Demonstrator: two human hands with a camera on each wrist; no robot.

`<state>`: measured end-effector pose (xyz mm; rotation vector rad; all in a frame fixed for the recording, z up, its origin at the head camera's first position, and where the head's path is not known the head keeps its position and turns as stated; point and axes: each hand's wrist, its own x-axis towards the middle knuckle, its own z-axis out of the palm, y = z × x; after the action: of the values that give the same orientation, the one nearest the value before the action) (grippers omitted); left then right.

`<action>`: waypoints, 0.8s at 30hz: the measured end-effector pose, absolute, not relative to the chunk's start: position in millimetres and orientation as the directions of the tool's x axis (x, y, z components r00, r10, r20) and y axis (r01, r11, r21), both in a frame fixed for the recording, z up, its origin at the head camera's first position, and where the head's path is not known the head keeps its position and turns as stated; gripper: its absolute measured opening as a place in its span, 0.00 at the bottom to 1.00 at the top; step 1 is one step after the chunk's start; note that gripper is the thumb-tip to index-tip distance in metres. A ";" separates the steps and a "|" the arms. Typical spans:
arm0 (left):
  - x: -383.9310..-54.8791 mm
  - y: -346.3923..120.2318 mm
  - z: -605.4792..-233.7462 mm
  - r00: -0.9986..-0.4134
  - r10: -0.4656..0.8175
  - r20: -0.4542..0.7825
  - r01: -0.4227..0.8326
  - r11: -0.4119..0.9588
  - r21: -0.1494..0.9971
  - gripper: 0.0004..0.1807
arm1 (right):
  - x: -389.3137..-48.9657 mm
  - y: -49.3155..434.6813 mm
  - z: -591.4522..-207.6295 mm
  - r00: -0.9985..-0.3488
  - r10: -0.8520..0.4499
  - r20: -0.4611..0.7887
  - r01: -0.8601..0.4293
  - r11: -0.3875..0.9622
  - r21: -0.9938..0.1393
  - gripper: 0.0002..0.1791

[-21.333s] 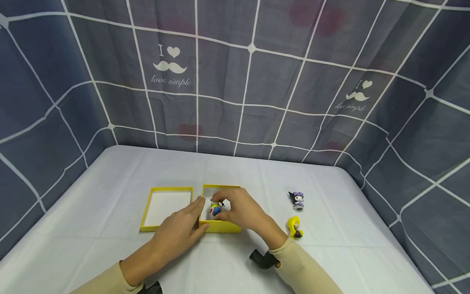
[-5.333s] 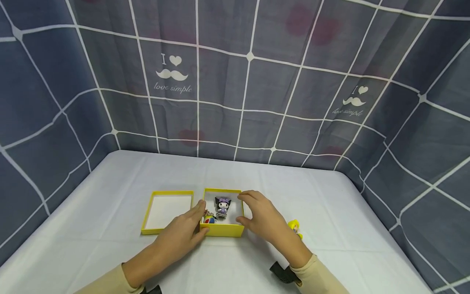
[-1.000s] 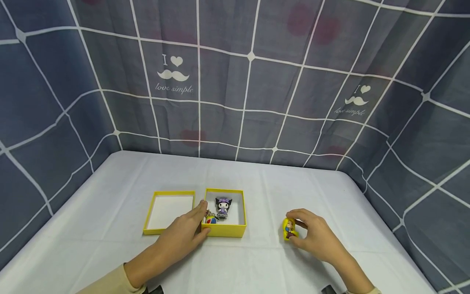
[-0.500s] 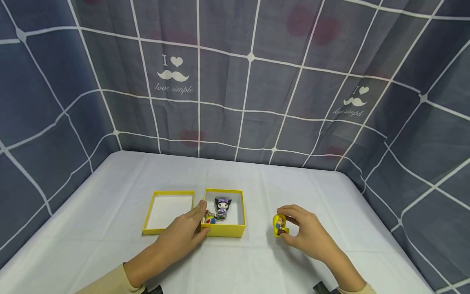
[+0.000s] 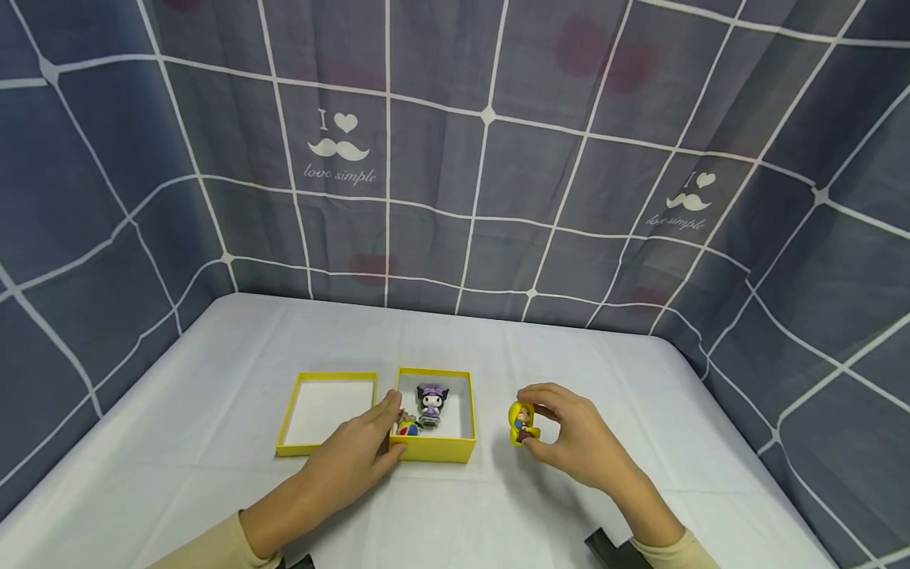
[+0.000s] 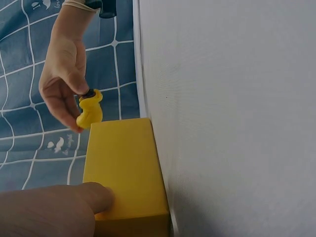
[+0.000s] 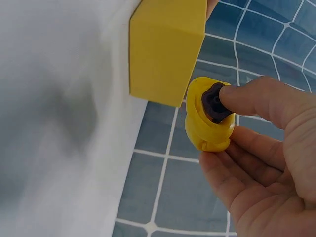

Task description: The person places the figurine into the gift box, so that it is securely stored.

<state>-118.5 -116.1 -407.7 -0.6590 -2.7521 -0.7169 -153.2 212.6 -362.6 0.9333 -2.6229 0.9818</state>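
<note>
Figurine (image 5: 521,424), small, glossy and yellow-haired, hangs above the white-cloth-covered table (image 5: 540,348), just right of the uncovered, yellow, cardboard-looking box (image 5: 439,451) and apart from it. The right hand (image 5: 572,437) pinches it, thumb at the base and fingertips at the head, a grip that likely suits so small a body, leaving its middle uncovered. The left hand (image 5: 348,454) lays nearly straight fingers along the box's left wall and presses its thumb on the front wall, probably to stop a light box sliding. The shallow, yellow-rimmed, white-lined lid (image 5: 323,415) lies left of the box, which keeps the box's top accessible. Inside are 2 things: a black-and-purple figure (image 5: 431,405) and, in the front left corner, a small multicoloured charm (image 5: 408,427), perhaps placed there to share the space. The held figurine's yellow hair curls around its front, with a blue patch and brownish lower part; the right wrist view shows a dark, lobed underside.
</note>
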 end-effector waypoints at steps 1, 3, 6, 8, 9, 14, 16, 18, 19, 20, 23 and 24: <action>-118.4 -116.2 -407.7 -0.876 0.366 0.314 0.472 0.781 0.408 0.39 | -153.9 210.3 -361.7 -0.781 -0.500 0.375 -0.623 0.575 -0.531 0.27; -118.4 -116.3 -407.7 -0.877 0.364 0.314 0.471 0.783 0.407 0.39 | -155.5 205.5 -360.7 -0.766 -0.515 0.384 -0.640 0.554 -0.533 0.27; -118.3 -115.9 -408.3 -0.874 0.362 0.324 0.474 0.782 0.405 0.39 | -157.8 199.3 -359.7 -0.753 -0.521 0.401 -0.654 0.532 -0.537 0.27; -118.3 -115.9 -408.6 -0.872 0.362 0.330 0.478 0.779 0.405 0.39 | -158.9 195.7 -359.0 -0.752 -0.519 0.406 -0.655 0.527 -0.542 0.28; -118.3 -116.0 -408.8 -0.872 0.362 0.330 0.478 0.779 0.406 0.39 | -159.4 193.8 -358.7 -0.753 -0.516 0.408 -0.654 0.525 -0.544 0.28; -118.0 -116.0 -408.1 -0.879 0.356 0.317 0.466 0.781 0.416 0.39 | -160.7 184.5 -358.2 -0.760 -0.510 0.403 -0.646 0.519 -0.560 0.28; -118.0 -115.8 -407.7 -0.883 0.354 0.309 0.461 0.782 0.420 0.39 | -161.1 181.3 -358.3 -0.757 -0.515 0.402 -0.647 0.509 -0.567 0.27; -117.8 -115.6 -407.6 -0.884 0.353 0.307 0.459 0.781 0.423 0.39 | -161.8 178.0 -358.2 -0.753 -0.521 0.401 -0.650 0.499 -0.573 0.27; -117.7 -115.4 -407.6 -0.883 0.353 0.310 0.461 0.779 0.425 0.39 | -162.3 176.4 -357.9 -0.751 -0.524 0.402 -0.652 0.495 -0.574 0.27; -117.8 -115.3 -407.8 -0.881 0.354 0.313 0.463 0.778 0.425 0.39 | -162.9 174.8 -357.8 -0.749 -0.526 0.402 -0.654 0.493 -0.574 0.27; -117.7 -115.6 -408.3 -0.876 0.357 0.326 0.472 0.775 0.419 0.39 | -164.4 169.9 -356.7 -0.744 -0.535 0.400 -0.659 0.488 -0.573 0.27; -117.9 -115.8 -408.5 -0.874 0.358 0.327 0.473 0.777 0.415 0.39 | -164.8 168.3 -356.4 -0.741 -0.540 0.400 -0.662 0.484 -0.573 0.27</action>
<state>-117.9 -115.8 -408.5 -0.6508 -2.7400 -0.7305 -164.8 168.3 -356.4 1.0459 -2.5601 1.0987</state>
